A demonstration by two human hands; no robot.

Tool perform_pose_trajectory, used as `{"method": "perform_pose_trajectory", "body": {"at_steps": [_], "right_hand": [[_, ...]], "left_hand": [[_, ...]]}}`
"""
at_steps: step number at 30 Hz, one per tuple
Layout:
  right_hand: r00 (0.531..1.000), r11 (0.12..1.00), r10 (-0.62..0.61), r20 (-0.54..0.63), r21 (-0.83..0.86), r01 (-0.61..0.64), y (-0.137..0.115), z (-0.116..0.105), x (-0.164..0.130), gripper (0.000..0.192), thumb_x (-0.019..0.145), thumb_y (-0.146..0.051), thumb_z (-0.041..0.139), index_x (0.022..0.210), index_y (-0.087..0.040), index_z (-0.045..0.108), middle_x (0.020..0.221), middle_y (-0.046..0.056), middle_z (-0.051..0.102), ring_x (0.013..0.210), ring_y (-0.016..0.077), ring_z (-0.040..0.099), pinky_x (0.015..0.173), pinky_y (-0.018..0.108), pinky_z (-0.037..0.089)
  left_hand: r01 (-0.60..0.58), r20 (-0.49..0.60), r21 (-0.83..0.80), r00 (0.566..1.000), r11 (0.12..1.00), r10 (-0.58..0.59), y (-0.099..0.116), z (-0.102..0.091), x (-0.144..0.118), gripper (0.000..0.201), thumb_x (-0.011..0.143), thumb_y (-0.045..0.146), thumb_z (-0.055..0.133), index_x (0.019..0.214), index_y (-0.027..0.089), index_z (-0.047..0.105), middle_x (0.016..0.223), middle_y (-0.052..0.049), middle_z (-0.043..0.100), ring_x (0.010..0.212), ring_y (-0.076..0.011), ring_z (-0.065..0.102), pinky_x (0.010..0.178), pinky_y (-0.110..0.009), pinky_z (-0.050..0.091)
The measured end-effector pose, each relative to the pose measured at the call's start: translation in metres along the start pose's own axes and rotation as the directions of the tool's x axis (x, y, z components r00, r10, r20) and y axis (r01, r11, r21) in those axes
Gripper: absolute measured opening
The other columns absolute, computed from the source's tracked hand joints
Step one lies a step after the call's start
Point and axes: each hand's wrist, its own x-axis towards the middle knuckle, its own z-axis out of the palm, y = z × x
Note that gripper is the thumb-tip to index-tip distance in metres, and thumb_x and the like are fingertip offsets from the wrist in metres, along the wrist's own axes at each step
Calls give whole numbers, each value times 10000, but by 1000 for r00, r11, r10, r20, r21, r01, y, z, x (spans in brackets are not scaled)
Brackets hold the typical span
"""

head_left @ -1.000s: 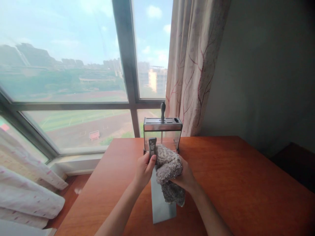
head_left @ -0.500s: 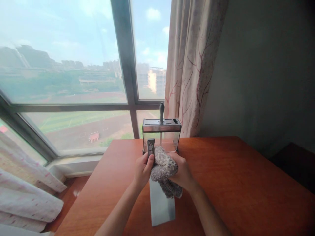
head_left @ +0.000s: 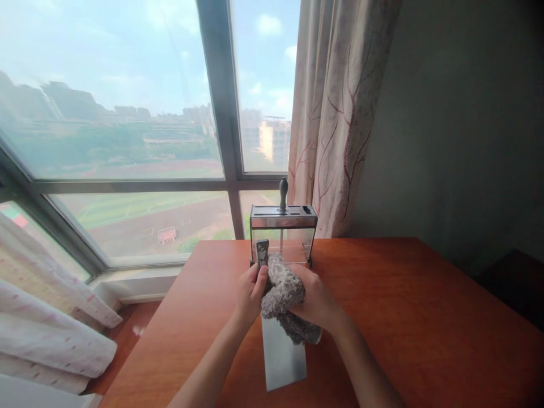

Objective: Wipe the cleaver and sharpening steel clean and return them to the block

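My left hand (head_left: 250, 292) is closed round the dark handle (head_left: 263, 253) of a cleaver, its thumb lying along the side. The cleaver's broad, shiny blade (head_left: 284, 362) points back toward me above the table. A fluffy grey cloth (head_left: 283, 294) is bunched in my right hand (head_left: 313, 294). The cloth covers the upper part of the blade near the handle, and a darker fold of it hangs down on the right. Fingers of my right hand are partly hidden by the cloth.
Behind my hands stands a clear-sided knife block (head_left: 284, 218) with a black-handled rod (head_left: 283, 194) upright in it. The reddish-brown wooden table (head_left: 403, 317) reaches toward a window (head_left: 127, 141) and a patterned curtain (head_left: 335, 124).
The view has shifted slightly, so the scene sits a little further right. The cloth's lower fold has swung right, showing more of the blade. Both hands keep their grip.
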Motion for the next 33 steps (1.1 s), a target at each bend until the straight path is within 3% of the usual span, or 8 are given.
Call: {"method": "perform_pose_trajectory", "body": {"at_steps": [6,11,17,19,22,29,33], "right_hand": [[987,995,93,-128,-17,-96,16,4,-5,301,630,-164,699,919,-210,628,867,23,665,799,219,590,709,301,472],[953,966,213,-216,193,-172,29,3,-12,454,611,-222,764,1036,-170,612,979,56,685,881,248,621,782,338,491],[894,760,439,-92,568,-315,39,14,-21,541,608,-308,805,1092,-191,592,1058,58,686,996,266,624,886,393,480],[897,705,442,24,609,-364,38,20,-22,558,590,-306,820,1090,-188,604,1030,48,694,967,254,631,865,374,488],[911,692,373,178,600,-401,34,28,-22,541,553,-288,838,1042,-170,637,976,38,702,893,230,639,818,338,496],[924,723,374,85,598,-347,28,31,-19,462,576,-320,826,980,-176,656,911,25,711,811,214,644,749,315,504],[912,712,401,83,599,-367,26,28,-18,449,597,-347,817,987,-185,665,925,36,716,845,233,651,788,344,504]], "left_hand": [[-8,-64,20,998,1000,9,0,0,-3,396,886,469,410,602,194,405,557,38,367,523,-117,358,487,-228,285],[-1,-150,41,989,999,7,6,-7,-1,381,882,448,420,594,199,399,552,38,367,524,-121,353,480,-227,278],[8,-271,47,963,999,5,9,-15,0,370,893,446,398,626,195,446,547,39,363,518,-128,353,483,-234,285],[-3,-276,49,961,999,17,10,-15,-1,375,895,448,395,620,196,441,541,40,355,515,-128,352,482,-235,286],[-27,-248,54,968,998,40,11,-15,-4,375,901,450,388,633,194,447,549,36,387,521,-128,365,487,-234,293],[-65,-141,86,987,994,76,16,-8,-9,391,896,480,381,633,195,431,574,29,407,548,-132,393,509,-233,314],[-91,-97,81,990,993,99,19,-6,-10,375,896,466,380,648,192,446,595,23,431,563,-134,408,519,-233,319]]}}
